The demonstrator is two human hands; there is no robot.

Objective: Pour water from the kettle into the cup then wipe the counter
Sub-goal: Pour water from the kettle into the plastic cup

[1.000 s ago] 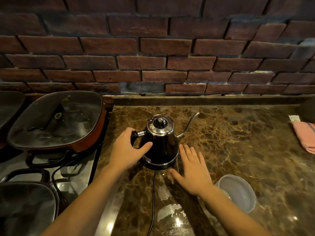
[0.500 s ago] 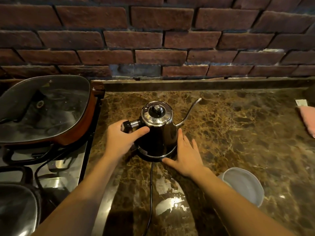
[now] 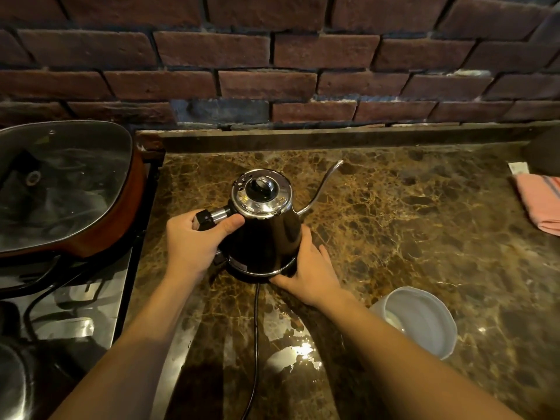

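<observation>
Around the black handle of the shiny black metal kettle the left hand is closed tight, likely to lift it. Against the round base the right hand lies open and flat, maybe to keep it down. Just right of that wrist sits the white cup, partly hidden by the arm. Far right, a pink cloth is cut off.
</observation>
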